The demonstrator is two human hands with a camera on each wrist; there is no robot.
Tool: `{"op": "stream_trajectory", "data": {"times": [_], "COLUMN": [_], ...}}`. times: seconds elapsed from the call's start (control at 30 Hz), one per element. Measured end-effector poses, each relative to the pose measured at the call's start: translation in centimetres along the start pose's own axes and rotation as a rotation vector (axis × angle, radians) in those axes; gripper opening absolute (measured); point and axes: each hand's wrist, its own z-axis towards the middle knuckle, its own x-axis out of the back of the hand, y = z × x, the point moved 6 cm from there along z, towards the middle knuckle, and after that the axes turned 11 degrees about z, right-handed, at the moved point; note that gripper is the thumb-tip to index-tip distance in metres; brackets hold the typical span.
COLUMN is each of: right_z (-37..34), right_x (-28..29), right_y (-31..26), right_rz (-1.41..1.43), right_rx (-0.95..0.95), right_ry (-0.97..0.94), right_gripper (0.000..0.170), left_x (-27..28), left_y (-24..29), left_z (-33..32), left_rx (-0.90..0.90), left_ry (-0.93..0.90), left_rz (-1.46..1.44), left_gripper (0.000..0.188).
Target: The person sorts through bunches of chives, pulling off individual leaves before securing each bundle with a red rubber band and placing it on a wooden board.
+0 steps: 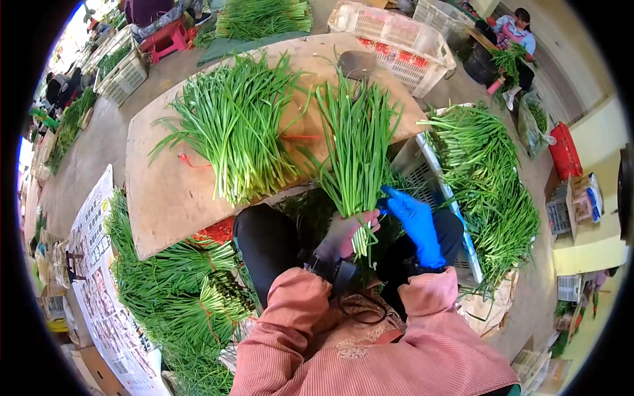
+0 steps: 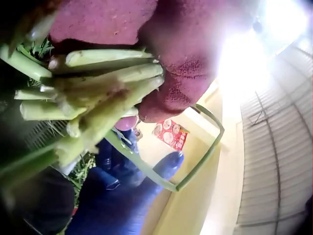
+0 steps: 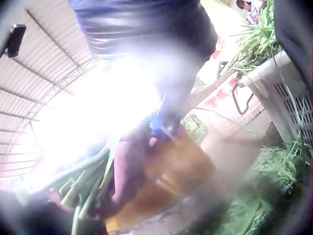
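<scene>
My left hand (image 1: 338,239), in a mauve glove, grips a bunch of garlic chives (image 1: 360,145) round its pale lower stalks. The green leaves fan away over the board's near edge. In the left wrist view the cut stalk ends (image 2: 112,83) poke out beside the mauve fingers, and a bent leaf (image 2: 195,166) hangs loose. My right hand (image 1: 415,221), in a blue glove, is just right of the bunch with its fingers extended toward the lower leaves. Its thumb stands out straight in the left wrist view. Glare hides much of the right wrist view.
A larger pile of chives (image 1: 231,125) lies on the wooden board (image 1: 158,198). To my right, loose chives (image 1: 489,191) heap over a crate (image 1: 422,171); at left lie tied bunches (image 1: 185,284). A white crate (image 1: 396,46) stands beyond the board, and another person (image 1: 515,39) sits farther back.
</scene>
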Motion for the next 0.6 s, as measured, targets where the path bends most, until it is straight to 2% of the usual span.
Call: {"op": "stream_trajectory", "data": {"times": [0.03,0.07,0.13,0.17,0.2,0.27,0.33,0.4,0.47,0.5,0.53,0.6], "right_z": [-0.1,0.4,1.1,1.5,1.1,1.9,2.2,1.9,1.4,1.5,1.4,0.8], "right_x": [-0.4,-0.6,-1.9,-3.1,-4.1,-3.7,-2.9,-2.1,-1.6,-1.9,-1.8,-2.2], "right_y": [-0.8,0.1,1.0,-0.5,-1.4,0.3,2.2,2.7,3.5,2.9,2.9,1.5], "right_rz": [-0.223,-0.204,-0.154,-0.337,-0.296,-0.273,-0.177,-0.086,-0.092,-0.18,-0.181,-0.023], "right_rx": [0.013,0.013,-0.244,0.0,-0.208,0.045,0.048,0.041,-0.217,-0.094,-0.097,-0.048], "right_ry": [0.032,0.065,0.006,0.002,0.003,0.023,0.066,0.119,0.199,0.182,0.18,0.124], "right_gripper": [0.051,0.055,0.057,0.038,0.039,0.042,0.04,0.038,0.034,0.029,0.029,0.027], "left_x": [-0.5,-0.5,-0.1,0.3,0.5,1.0,0.5,0.1,-0.3,-0.3,-0.4,0.1], "left_y": [0.4,0.0,-1.2,-2.0,-2.1,-2.1,-1.4,-1.9,-1.8,-2.7,-3.5,-4.1], "left_z": [-0.5,-0.3,-0.3,-0.2,-0.5,-0.7,-1.4,-1.3,-1.1,-0.6,-0.4,-0.2], "left_rx": [-0.054,-0.149,-0.259,-0.286,-0.287,-0.259,-0.24,-0.048,-0.022,0.08,0.179,0.178], "left_ry": [0.03,0.017,0.015,0.064,0.061,0.046,-0.011,-0.106,-0.162,-0.221,-0.28,-0.269], "left_rz": [0.062,0.078,0.203,0.252,0.256,0.479,0.405,-0.006,-0.07,-0.139,-0.209,-0.186], "left_gripper": [0.031,0.028,0.025,0.024,0.024,0.024,0.027,0.031,0.031,0.03,0.03,0.03]}}
